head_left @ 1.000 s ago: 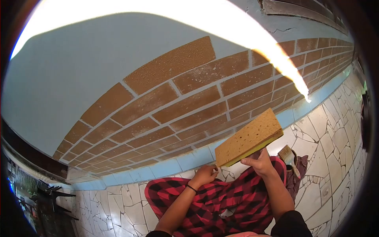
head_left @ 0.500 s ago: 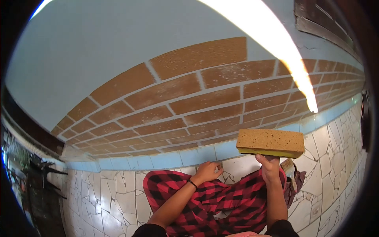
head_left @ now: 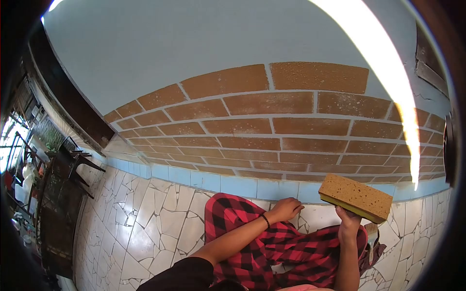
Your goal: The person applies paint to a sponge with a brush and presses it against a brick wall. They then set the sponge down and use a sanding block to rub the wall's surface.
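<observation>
My right hand (head_left: 348, 223) grips a sponge block (head_left: 357, 195) from below, its speckled tan face turned up and a yellow layer underneath. The block is held above my right knee, in front of the wall's foot. My left hand (head_left: 286, 209), with a dark bracelet at the wrist, rests over my checked trousers (head_left: 238, 228); its fingers are curled and I cannot make out anything in them. Ahead stands a pale blue wall (head_left: 194, 43) with rows of orange-brown painted bricks (head_left: 247, 127). The topmost brick at the right (head_left: 318, 77) looks freshly coloured and textured.
A brush (head_left: 372, 233) and a dark cloth (head_left: 377, 253) lie beside my right knee. Light blue tiles (head_left: 208, 180) edge the wall's foot above the cracked-pattern floor (head_left: 131, 218). Dark furniture (head_left: 60, 194) stands at the left, and a dark round object (head_left: 449, 150) at the far right.
The view has swung left, so the wall and both hands appear farther right. The sponge block has tilted, its right end now lower. My right hand still holds it.
</observation>
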`<control>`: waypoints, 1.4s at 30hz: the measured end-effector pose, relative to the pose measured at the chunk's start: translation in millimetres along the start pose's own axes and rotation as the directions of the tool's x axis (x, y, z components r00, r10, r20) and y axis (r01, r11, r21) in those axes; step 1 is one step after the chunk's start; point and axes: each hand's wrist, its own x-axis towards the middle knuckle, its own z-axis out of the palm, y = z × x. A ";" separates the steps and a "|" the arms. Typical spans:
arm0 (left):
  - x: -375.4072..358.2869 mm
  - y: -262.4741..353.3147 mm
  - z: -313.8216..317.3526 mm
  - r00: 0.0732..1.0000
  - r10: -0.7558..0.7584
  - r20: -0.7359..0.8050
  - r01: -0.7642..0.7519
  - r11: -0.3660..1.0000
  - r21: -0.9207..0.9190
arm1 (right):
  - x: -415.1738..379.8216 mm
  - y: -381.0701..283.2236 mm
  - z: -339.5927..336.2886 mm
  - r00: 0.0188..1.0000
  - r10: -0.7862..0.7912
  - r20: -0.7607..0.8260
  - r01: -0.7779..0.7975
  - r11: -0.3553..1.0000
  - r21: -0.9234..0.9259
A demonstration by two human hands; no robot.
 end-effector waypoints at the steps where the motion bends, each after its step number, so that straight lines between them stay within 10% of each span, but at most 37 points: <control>1: -0.2 1.0 -2.7 1.000 -0.018 0.023 0.017 1.000 0.018 | -1.5 1.6 -0.4 1.000 0.008 0.006 -0.008 1.000 -0.012; 12: -4.3 10.9 -8.4 0.993 -0.007 -0.115 0.000 0.998 -0.065 | -4.8 4.7 6.5 0.999 0.024 -0.040 -0.024 1.000 0.014; 23: -13.1 11.6 20.5 0.970 0.060 -0.234 -0.075 0.996 -0.054 | 16.9 21.6 1.4 0.945 -0.321 -0.057 0.316 0.945 -0.086; 26: -15.7 19.4 9.1 0.922 -0.036 -0.384 -0.017 0.991 -0.134 | 14.9 15.6 -13.5 0.902 -0.427 0.067 0.377 0.699 -0.607; 42: -46.9 57.5 -10.1 0.816 -0.299 -0.496 -0.158 0.709 -0.687 | -92.8 -179.1 27.6 0.574 -0.818 -0.043 0.783 0.563 -0.264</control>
